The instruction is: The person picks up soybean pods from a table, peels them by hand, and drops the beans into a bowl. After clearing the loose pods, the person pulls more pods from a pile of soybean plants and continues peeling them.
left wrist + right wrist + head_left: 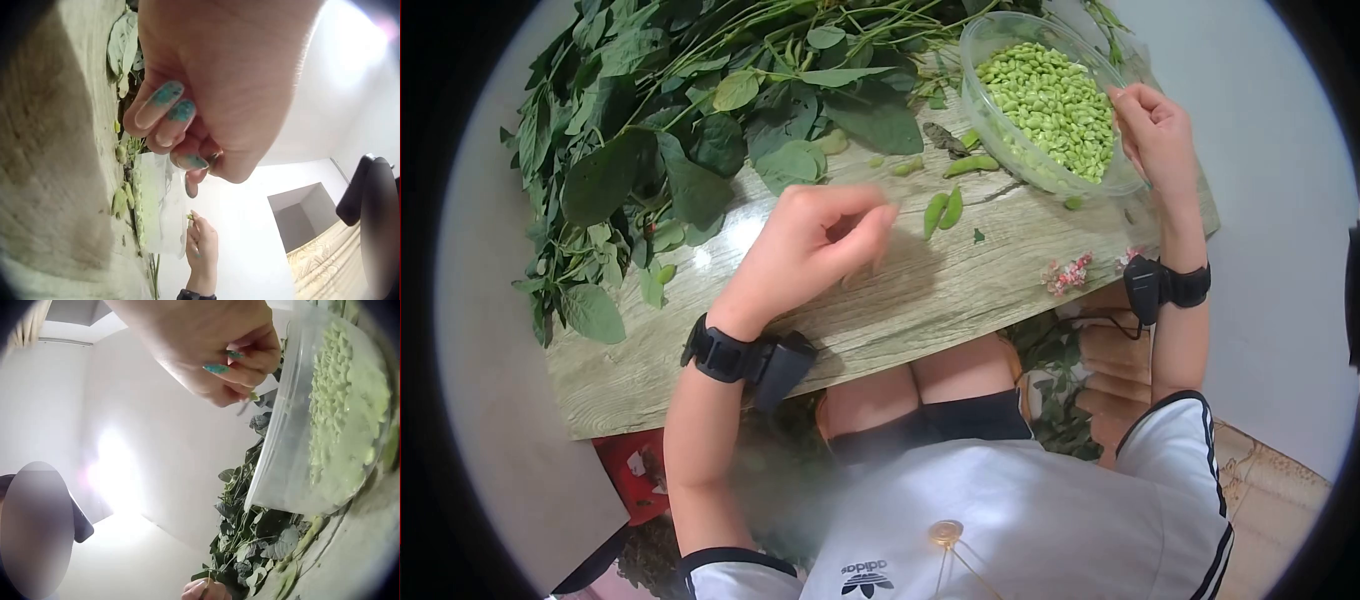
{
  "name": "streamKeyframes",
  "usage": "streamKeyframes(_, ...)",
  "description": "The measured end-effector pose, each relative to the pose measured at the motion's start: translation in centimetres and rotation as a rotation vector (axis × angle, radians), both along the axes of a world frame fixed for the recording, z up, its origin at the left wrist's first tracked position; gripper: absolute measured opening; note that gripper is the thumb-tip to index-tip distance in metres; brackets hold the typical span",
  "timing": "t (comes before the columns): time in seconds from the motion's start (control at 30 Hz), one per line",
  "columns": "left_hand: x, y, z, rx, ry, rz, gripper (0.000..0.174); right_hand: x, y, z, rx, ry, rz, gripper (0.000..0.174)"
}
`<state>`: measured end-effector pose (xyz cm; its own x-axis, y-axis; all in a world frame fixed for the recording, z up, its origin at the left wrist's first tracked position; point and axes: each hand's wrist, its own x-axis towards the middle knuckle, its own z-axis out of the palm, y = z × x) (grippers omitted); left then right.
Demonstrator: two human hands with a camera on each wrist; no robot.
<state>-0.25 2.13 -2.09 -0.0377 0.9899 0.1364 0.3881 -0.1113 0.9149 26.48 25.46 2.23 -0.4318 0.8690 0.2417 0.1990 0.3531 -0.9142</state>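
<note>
Green shelled beans lie in a clear plastic container near the far right corner of the wood-grain bench, where a person's right hand, beside the rim, pinches a small green piece. The left hand hovers between the near and far edges, its grip curled; whether it holds anything cannot be told. Two green pods rest to its right, and leafy stems cover the far left corner. Black trefoil logo and "adidas" lettering mark the white shirt, trimmed in black.
</note>
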Motion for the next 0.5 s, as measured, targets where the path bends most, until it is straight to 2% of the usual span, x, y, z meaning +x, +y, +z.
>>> streamKeyframes(0.07, -0.1, -0.1, 0.4, 0.001, -0.006, 0.014, 0.027, 0.3, -0.2, 0.6, 0.04, -0.217, -0.007, 0.026)
streamKeyframes(0.1, -0.1, -0.2, 0.8, -0.016, 0.001, 0.027, 0.027, 0.3, -0.4, 0.8, 0.041, -0.217, -0.009, 0.026)
streamKeyframes(0.17, -0.1, -0.2, 1.0, -0.03, 0.01, 0.035, 0.027, 0.3, -0.8, 1.3, 0.127, -0.388, -0.054, 0.027)
streamKeyframes(0.4, -0.2, -0.1, 0.7, -0.016, -0.005, 0.015, 0.03, 0.6, -0.6, 1.5, 0.218, -0.489, -0.062, 0.027)
streamKeyframes(0.47, -0.3, -0.1, 0.6, -0.023, -0.002, 0.017, 0.03, 0.9, 0.3, 0.9, 0.493, -0.546, -0.034, 0.025)
streamKeyframes(0.5, -0.3, -0.1, 0.5, -0.016, 0.027, 0.009, 0.031, 1.0, 0.4, 1.0, 0.494, -0.547, -0.031, 0.025)
